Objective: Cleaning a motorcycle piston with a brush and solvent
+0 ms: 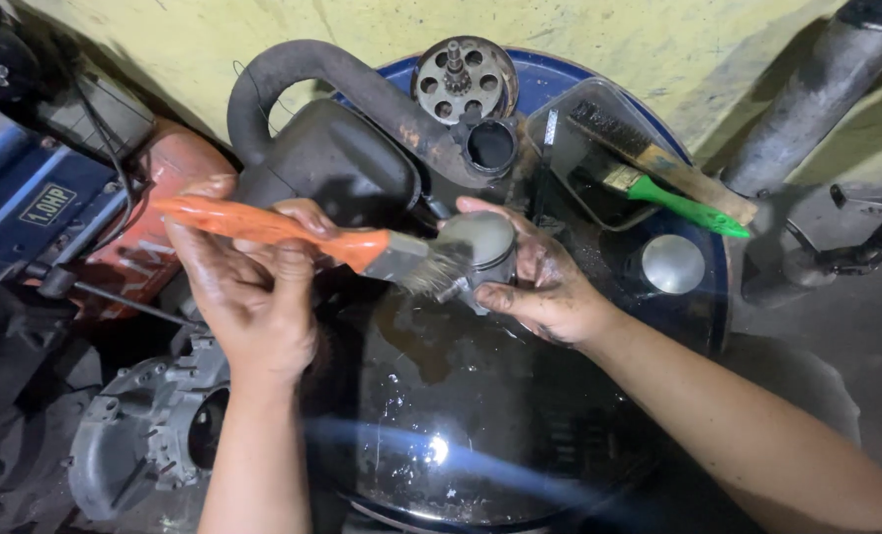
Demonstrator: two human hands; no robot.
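Brushing is the step now: left hand grips an orange brush, bristles on the grey piston that right hand holds at centre frame; turning it seems needed next

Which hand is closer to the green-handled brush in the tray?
The right hand. It holds a grey metal piston just left of the tray where the green-handled brush lies. The left hand, gripping the orange-handled brush, is much farther left.

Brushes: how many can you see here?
3. An orange-handled brush is in the left hand, its bristles against the metal part held by the right hand. A green-handled brush and a wooden-handled wire brush lie in the tray. Others may be hidden.
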